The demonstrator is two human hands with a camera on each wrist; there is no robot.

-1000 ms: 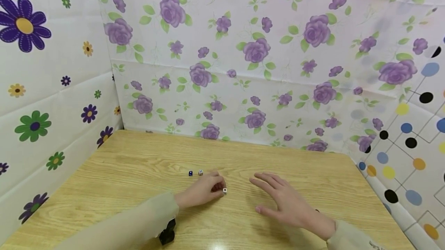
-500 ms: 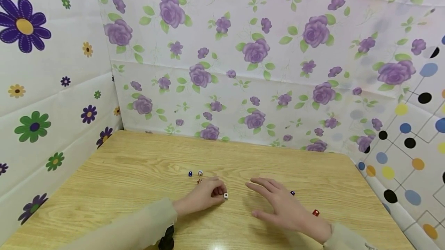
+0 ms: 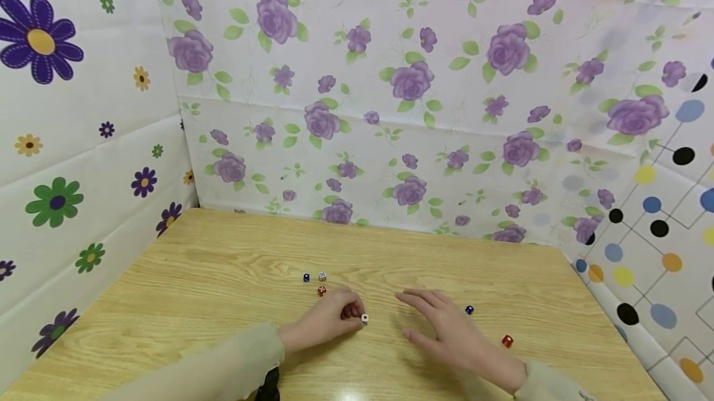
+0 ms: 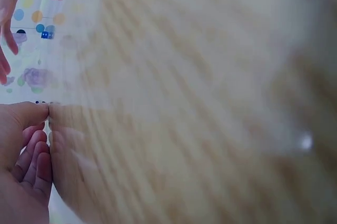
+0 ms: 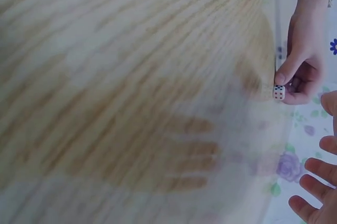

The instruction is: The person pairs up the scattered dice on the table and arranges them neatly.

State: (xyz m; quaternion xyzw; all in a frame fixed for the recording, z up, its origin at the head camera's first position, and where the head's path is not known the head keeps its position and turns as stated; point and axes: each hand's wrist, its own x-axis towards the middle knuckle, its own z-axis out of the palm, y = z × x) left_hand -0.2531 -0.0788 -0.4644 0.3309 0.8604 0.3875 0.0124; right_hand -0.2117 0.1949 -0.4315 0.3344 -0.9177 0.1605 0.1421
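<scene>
Near the middle of the table my left hand [image 3: 329, 319] pinches a white die [image 3: 365, 319] between thumb and forefinger. Its other fingers curl under the palm. In the right wrist view the same white die [image 5: 279, 93] sits at the fingertips, down at the tabletop. My right hand [image 3: 454, 333] hovers palm-down to the right, fingers spread and holding nothing; in its wrist view the fingers [image 5: 320, 171] are extended. Beyond the left hand lie a blue die [image 3: 306, 277], another white die [image 3: 322, 276] and a red die [image 3: 321, 290].
To the right of the right hand lie a blue die [image 3: 470, 310] and a red die [image 3: 507, 341]. The wooden table [image 3: 234, 240] backs onto a flowered cloth [image 3: 379, 91], with patterned cloths on both sides.
My left hand has shifted toward me and slightly right with the white die, uncovering a red die behind it. My right hand has moved a little left and nearer, revealing the blue and red dice.
</scene>
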